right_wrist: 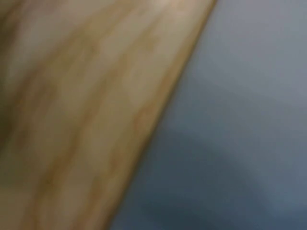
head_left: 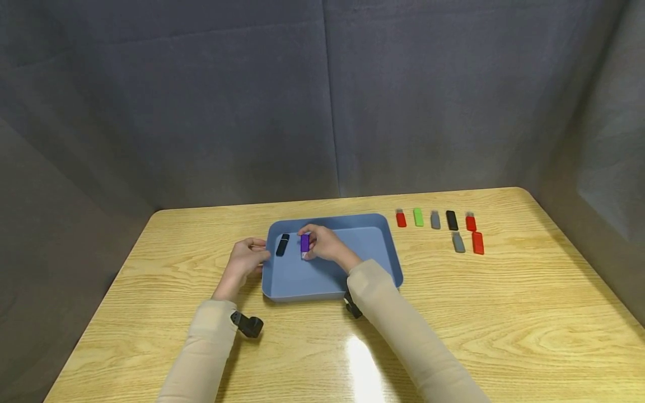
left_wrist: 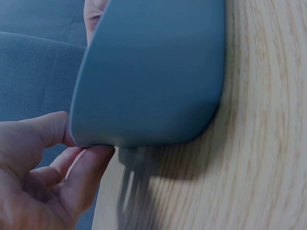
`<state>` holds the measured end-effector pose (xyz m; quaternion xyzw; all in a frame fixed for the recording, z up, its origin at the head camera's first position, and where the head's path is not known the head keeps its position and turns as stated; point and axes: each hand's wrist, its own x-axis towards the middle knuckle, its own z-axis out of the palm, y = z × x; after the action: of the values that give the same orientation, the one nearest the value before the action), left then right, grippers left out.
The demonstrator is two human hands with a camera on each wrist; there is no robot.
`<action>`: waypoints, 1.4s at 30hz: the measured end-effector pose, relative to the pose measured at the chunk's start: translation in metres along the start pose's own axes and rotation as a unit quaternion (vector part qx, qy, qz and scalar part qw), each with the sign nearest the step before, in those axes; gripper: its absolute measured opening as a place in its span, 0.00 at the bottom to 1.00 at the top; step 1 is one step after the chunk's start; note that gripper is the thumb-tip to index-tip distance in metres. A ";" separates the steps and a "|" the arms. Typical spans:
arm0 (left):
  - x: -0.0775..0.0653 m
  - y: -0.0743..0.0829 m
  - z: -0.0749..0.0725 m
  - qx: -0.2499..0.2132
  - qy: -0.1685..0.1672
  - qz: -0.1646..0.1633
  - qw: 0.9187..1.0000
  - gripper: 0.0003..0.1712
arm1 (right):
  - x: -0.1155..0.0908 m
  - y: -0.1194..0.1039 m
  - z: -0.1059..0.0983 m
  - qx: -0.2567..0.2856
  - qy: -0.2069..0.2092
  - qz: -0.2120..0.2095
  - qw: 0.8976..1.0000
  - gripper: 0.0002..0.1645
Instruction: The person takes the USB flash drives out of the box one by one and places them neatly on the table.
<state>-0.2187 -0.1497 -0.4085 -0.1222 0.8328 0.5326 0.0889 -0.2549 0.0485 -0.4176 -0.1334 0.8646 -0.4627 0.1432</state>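
Note:
A shallow blue tray (head_left: 347, 280) lies on the wooden table. Inside it, toward the left end, is a black USB stick (head_left: 283, 245). Just right of that, my right hand (head_left: 325, 243) pinches a purple USB stick (head_left: 304, 244) between thumb and fingers, over the tray floor. My left hand (head_left: 247, 258) is at the tray's left side; in the left wrist view its thumb and finger pinch the rim of the tray (left_wrist: 153, 86). Only the tray's blue wall and blurred wood fill the right wrist view, so the right hand is hidden there.
Right of the tray lie several more USB sticks: a red one (head_left: 400, 218), a green one (head_left: 418, 217), grey ones (head_left: 435, 220), a black one (head_left: 452, 220) and further red ones (head_left: 477, 243). A dark curtain (head_left: 242, 112) stands behind the table (head_left: 504, 324).

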 end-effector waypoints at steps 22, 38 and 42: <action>0.001 -0.001 0.000 0.000 -0.005 -0.004 1.000 0.24 | -0.010 0.009 -0.024 0.168 0.009 0.015 0.986 0.31; 0.002 -0.001 0.000 0.001 -0.002 0.002 1.000 0.25 | -0.024 0.006 -0.053 0.238 0.025 0.092 0.967 0.30; 0.001 -0.002 0.000 -0.002 -0.001 0.003 1.000 0.24 | -0.026 0.006 -0.059 0.249 0.034 0.102 0.963 0.28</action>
<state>-0.2195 -0.1508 -0.4101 -0.1191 0.8321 0.5345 0.0876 -0.2534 0.1064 -0.3880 0.0110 0.7354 -0.6507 0.1889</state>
